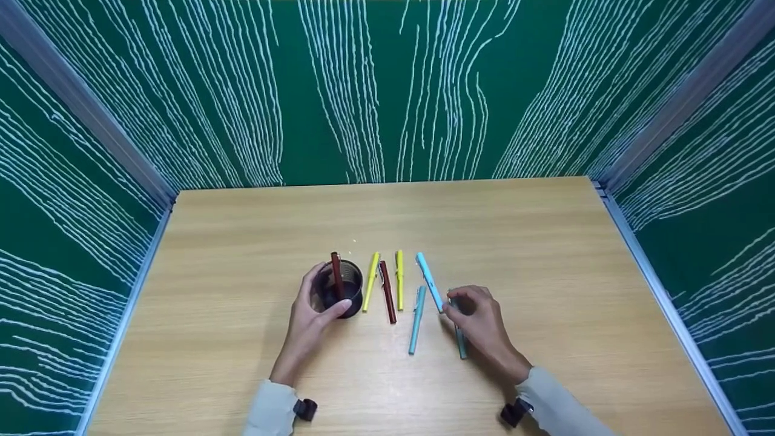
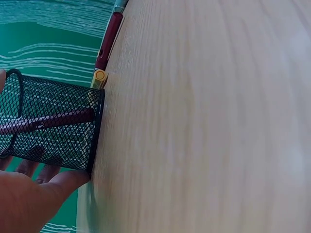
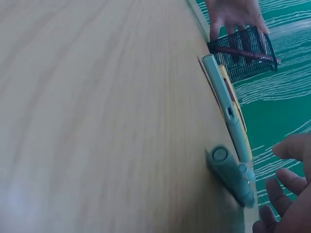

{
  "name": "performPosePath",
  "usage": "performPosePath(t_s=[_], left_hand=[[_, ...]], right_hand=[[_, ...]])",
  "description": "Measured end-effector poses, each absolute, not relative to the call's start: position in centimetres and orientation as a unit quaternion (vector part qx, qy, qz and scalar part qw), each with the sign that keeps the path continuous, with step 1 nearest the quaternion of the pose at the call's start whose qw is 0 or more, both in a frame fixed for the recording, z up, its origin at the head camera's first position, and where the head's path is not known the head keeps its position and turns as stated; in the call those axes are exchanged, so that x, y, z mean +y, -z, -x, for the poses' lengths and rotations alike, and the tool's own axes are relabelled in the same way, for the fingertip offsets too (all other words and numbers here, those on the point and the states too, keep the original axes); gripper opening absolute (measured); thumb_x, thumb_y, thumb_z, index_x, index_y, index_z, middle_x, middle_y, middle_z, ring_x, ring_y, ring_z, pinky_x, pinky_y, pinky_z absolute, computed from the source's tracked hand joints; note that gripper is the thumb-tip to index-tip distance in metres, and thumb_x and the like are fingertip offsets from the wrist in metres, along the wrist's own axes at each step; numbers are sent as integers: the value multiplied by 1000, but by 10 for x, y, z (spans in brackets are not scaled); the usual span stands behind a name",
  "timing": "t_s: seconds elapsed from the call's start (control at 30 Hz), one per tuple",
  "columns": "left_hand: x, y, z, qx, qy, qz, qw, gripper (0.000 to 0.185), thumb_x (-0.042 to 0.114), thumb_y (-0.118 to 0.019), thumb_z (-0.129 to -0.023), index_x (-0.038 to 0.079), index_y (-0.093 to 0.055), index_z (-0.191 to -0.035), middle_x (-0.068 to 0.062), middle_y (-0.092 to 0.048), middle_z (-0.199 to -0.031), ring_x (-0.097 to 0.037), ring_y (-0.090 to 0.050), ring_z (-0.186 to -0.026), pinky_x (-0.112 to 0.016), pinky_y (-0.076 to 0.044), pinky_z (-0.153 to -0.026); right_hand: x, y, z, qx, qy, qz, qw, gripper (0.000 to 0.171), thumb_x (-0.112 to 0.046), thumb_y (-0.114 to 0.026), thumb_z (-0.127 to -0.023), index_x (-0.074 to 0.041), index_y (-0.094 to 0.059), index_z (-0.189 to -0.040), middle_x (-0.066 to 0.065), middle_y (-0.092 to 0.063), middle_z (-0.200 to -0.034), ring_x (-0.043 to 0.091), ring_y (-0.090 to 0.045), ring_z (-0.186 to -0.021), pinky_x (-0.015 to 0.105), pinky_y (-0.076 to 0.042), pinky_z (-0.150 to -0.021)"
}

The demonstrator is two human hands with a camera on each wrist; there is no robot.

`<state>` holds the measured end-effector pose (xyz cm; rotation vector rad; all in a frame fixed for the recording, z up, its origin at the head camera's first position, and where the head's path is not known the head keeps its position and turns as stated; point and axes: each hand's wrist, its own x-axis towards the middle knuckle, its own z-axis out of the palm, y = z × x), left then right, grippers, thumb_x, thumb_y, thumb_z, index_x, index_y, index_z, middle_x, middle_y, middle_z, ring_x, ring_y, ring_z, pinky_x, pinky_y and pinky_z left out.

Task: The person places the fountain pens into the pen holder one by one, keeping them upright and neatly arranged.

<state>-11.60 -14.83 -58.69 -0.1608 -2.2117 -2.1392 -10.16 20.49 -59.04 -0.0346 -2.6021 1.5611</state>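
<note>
My left hand grips a black mesh pen cup that stands on the wooden table, thumb on its near side. A dark red pen leans inside the cup. My right hand hovers with curled fingers over a grey-teal pen lying on the table. In the right wrist view a small gap shows between that pen and my fingers. Beside it lie a light blue pen and a teal pen.
Between cup and right hand lie a yellow-green pen, a dark red pen and a yellow pen, roughly parallel. Green panels with white lines wall the table at back, left and right.
</note>
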Motion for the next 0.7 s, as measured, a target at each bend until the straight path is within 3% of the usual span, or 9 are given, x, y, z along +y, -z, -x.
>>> performPosePath(t_s=[0.3, 0.57, 0.7], left_hand=[[-147, 586, 115, -719, 693, 46, 25, 89, 12, -91, -90, 15, -44, -166, -12, -56, -162, -33, -49, -153, -52, -33, -131], [-147, 586, 115, -720, 692, 42, 24, 89, 15, -92, -90, 20, -45, -166, -6, -57, -161, -35, -49, -153, -50, -34, -130], [-147, 585, 116, -719, 693, 43, 25, 88, 15, -91, -90, 19, -45, -166, -7, -57, -161, -35, -49, -153, -50, -34, -130]], right_hand=[[218, 600, 97, -869, -491, 28, 53, 24, -9, -87, -94, -5, -80, -116, 8, -72, -118, 22, -55, -121, 31, -50, -102], [217, 610, 98, -875, -478, 15, 73, 28, -8, -90, -90, -3, -80, -116, 10, -73, -116, 28, -51, -124, 45, -43, -108], [216, 612, 98, -878, -472, 15, 74, 34, -11, -91, -90, -2, -79, -120, 12, -73, -119, 29, -50, -125, 44, -42, -108]])
